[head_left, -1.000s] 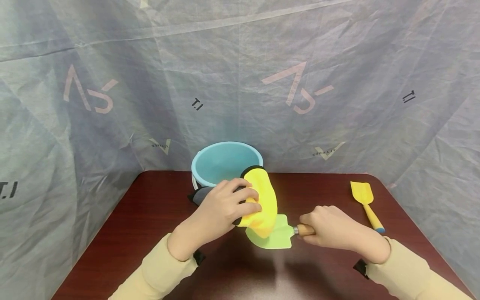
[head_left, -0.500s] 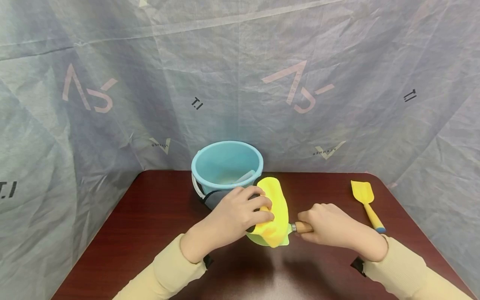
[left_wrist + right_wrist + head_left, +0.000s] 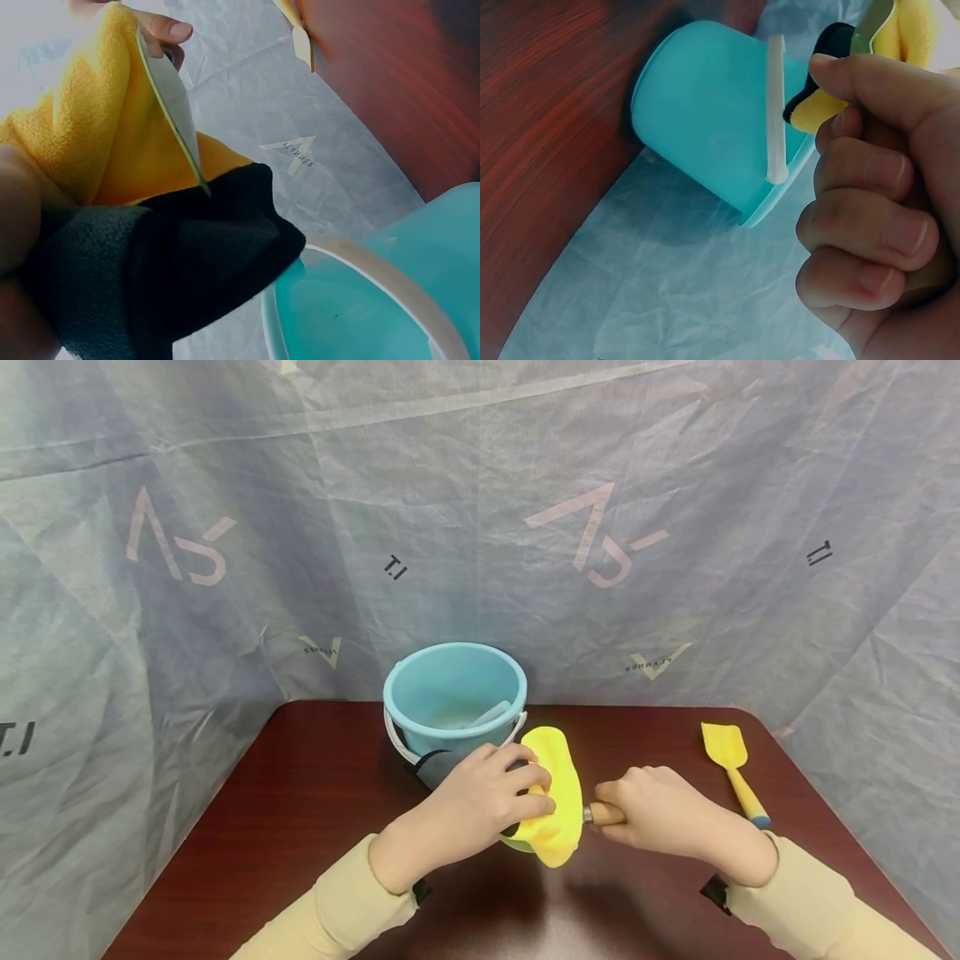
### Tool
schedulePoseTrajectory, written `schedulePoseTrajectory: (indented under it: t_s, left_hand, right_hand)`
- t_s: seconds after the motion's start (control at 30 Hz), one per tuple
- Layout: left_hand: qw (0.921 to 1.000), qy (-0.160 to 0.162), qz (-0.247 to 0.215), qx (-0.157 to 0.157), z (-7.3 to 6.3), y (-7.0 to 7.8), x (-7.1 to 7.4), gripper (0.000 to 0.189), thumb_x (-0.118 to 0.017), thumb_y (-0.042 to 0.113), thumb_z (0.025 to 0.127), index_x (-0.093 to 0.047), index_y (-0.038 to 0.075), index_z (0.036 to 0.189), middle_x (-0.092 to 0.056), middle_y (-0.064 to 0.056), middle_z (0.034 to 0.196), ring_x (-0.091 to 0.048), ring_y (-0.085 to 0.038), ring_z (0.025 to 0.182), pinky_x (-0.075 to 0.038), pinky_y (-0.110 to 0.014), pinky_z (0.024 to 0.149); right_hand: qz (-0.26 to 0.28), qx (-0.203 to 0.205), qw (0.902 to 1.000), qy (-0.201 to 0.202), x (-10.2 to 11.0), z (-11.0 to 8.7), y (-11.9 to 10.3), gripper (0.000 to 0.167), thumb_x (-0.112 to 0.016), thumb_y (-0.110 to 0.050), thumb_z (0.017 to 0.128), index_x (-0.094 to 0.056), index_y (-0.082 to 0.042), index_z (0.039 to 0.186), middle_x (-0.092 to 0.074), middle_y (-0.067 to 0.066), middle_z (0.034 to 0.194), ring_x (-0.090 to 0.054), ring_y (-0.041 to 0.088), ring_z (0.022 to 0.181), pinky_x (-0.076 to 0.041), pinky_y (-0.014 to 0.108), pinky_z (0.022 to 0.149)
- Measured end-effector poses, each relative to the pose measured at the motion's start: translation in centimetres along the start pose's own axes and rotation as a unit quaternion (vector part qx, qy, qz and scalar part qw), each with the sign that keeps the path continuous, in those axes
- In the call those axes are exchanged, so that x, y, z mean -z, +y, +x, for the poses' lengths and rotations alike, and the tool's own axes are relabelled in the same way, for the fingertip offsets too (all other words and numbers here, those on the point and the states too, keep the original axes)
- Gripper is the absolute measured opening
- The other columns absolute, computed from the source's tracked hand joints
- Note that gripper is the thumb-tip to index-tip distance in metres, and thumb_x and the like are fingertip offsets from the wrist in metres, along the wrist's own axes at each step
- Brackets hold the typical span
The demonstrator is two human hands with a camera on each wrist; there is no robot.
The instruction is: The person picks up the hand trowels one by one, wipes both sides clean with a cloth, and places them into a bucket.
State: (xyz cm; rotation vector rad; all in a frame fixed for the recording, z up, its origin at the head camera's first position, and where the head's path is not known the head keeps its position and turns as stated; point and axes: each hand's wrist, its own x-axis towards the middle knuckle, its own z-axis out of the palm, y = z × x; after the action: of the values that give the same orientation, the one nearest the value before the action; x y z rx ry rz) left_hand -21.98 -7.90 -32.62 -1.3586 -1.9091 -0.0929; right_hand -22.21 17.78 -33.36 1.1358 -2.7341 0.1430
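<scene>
My left hand (image 3: 487, 797) grips a yellow cloth (image 3: 558, 793) with a grey reverse side and black edging. The cloth lies over the blade of a light green garden trowel, leaving only a sliver of green below it in the head view. From the left wrist, the blade (image 3: 171, 97) shows edge-on, with yellow fabric against it. Curled round the trowel's wooden handle (image 3: 606, 813) is my right hand (image 3: 652, 812). Both hands hold the trowel and cloth above the table, in front of the blue bucket (image 3: 453, 745).
The bucket has a white handle (image 3: 396, 739) and a pale object (image 3: 491, 714) inside. A yellow toy shovel (image 3: 735, 768) with a blue handle end lies at the right of the dark red table (image 3: 300, 793). Grey printed sheeting (image 3: 480, 527) hangs behind.
My left hand has moved the cloth rightward and slightly nearer along the trowel blade, covering most of it. The pale object in the bucket has come into sight. My right hand has barely moved.
</scene>
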Motion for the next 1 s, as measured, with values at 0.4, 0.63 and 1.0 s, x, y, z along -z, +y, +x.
schedulePoseTrajectory:
  t_s: [0.4, 0.63, 1.0]
  left_hand:
    - [0.9995, -0.03, 0.009, 0.002, -0.32, 0.33, -0.41, 0.024, -0.071, 0.006, 0.078, -0.07, 0.027, 0.089, -0.06, 0.009, 0.094, -0.055, -0.016, 0.098, -0.039, -0.025, 0.065]
    - [0.9957, -0.09, -0.003, 0.023, -0.73, 0.57, -0.8, 0.025, -0.069, 0.009, 0.08, -0.071, 0.029, 0.094, -0.06, 0.01, 0.096, -0.052, -0.015, 0.098, -0.041, -0.027, 0.07]
    - [0.9914, -0.124, 0.029, 0.029, -0.94, 0.72, -0.44, 0.025, -0.067, 0.009, 0.082, -0.071, 0.031, 0.094, -0.06, 0.011, 0.096, -0.05, -0.015, 0.096, -0.04, -0.029, 0.069]
  right_hand:
    - [-0.02, 0.015, 0.9994, 0.024, 0.13, 0.09, -0.33, 0.042, -0.077, -0.027, 0.07, -0.038, -0.025, 0.056, -0.015, -0.016, 0.054, -0.017, 0.002, 0.049, -0.02, 0.019, 0.04]
    - [-0.025, 0.022, 0.9992, 0.021, 0.18, 0.09, -0.37, 0.042, -0.078, -0.031, 0.07, -0.039, -0.025, 0.055, -0.019, -0.017, 0.051, -0.02, 0.001, 0.046, -0.02, 0.019, 0.04]
    - [-0.015, 0.015, 0.9997, 0.011, 0.41, 0.0, -0.34, 0.04, -0.078, -0.032, 0.071, -0.041, -0.025, 0.057, -0.022, -0.017, 0.051, -0.022, 0.001, 0.046, -0.022, 0.019, 0.04]
